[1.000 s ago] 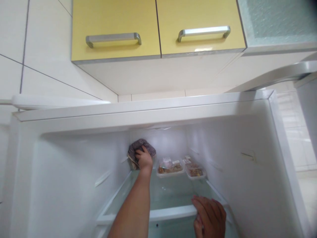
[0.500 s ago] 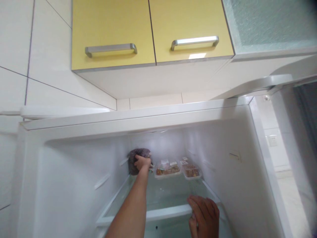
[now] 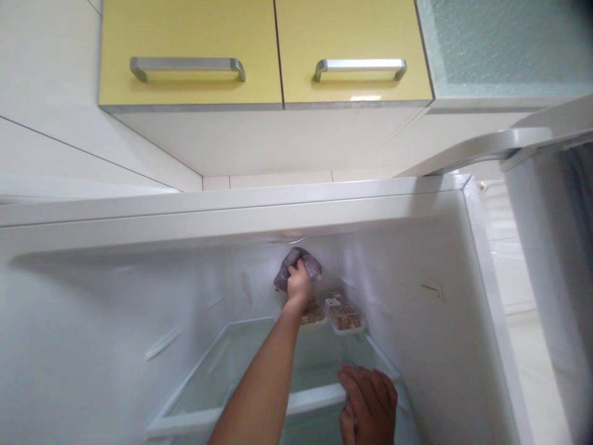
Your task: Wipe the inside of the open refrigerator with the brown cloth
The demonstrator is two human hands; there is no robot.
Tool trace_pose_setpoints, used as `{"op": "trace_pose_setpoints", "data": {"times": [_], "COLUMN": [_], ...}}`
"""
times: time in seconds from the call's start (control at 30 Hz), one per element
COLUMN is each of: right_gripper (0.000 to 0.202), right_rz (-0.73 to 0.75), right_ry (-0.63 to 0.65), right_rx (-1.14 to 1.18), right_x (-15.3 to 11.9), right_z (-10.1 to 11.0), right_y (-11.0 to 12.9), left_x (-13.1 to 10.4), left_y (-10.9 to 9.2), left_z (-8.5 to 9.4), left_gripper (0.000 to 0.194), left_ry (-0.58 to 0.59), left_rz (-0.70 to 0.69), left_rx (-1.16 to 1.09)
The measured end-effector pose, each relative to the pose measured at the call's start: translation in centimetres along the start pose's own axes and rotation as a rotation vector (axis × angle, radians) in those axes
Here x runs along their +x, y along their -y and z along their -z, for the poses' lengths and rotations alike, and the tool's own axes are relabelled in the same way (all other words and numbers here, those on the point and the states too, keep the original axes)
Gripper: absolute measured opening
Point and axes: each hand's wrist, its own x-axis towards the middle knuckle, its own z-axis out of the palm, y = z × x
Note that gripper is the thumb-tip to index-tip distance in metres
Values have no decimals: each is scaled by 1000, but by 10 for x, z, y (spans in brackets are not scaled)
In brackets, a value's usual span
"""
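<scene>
Deep inside the fridge, my left hand (image 3: pixel 300 285) grips a dark purplish, speckled bag (image 3: pixel 283 273), lifted against the back wall. Its contents cannot be made out. Below that hand and partly hidden by it sits a clear food tray (image 3: pixel 315 315). To its right is a second clear food container (image 3: pixel 345 316) with brownish contents and a label. My right hand (image 3: pixel 370 402) is closed round the white front edge of the glass shelf (image 3: pixel 319 398), fingers above and thumb below.
White fridge walls (image 3: pixel 417 352) enclose the shelf on both sides. The fridge's top edge (image 3: pixel 231 204) runs across the view. Above are yellow cabinets (image 3: pixel 189 37) with metal handles. The open fridge door (image 3: pixel 537 259) stands at the right.
My left hand has raised the bag and carried it right, from the shelf's back left corner to above the food trays. My right hand stays on the shelf edge. The view has shifted slightly.
</scene>
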Motion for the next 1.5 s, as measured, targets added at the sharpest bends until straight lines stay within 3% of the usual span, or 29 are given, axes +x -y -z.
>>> {"op": "trace_pose_setpoints", "data": {"times": [0.13, 0.23, 0.4, 0.5, 0.63, 0.83, 0.9, 1.0, 1.1, 1.33, 1.5], "right_gripper": [40, 41, 43, 46, 49, 44, 42, 46, 51, 56, 56], "right_rz": [-25, -28, -37, 1, 37, -84, -111, -106, -105, -191, -162], "right_ry": [12, 4, 30, 67, 120, 193, 186, 187, 198, 152, 198], "right_rx": [15, 9, 6, -6, -1, 17, -10, -34, -33, -40, -250], "right_x": [-2, -1, 3, 6, 14, 29, 33, 43, 64, 128, 151], "right_z": [-1, -1, 3, 9, 19, 36, 42, 55, 73, 101, 96], "right_y": [2, 3, 5, 3, 2, 17, 24, 35, 48, 82, 67], "left_x": [-13, -12, -3, -11, -38, -90, -107, -129, -142, -157, -164], "left_y": [-27, -39, -41, -37, -30, -32, -43, -63, -71, -65, -68], "left_z": [-27, -41, -42, -32, -9, 24, 26, 29, 41, 83, 94], "left_gripper": [75, 78, 86, 89, 83, 81, 87, 107, 116, 84, 86], "left_ry": [124, 166, 188, 215, 263, 309, 366, 429, 494, 866, 911], "left_rz": [-146, -162, -112, -108, -109, -156, -213, -354, -401, -322, -248], "left_rx": [-86, -209, -520, -764, -1047, -1272, -1255, -1045, -878, -1104, -1170]}}
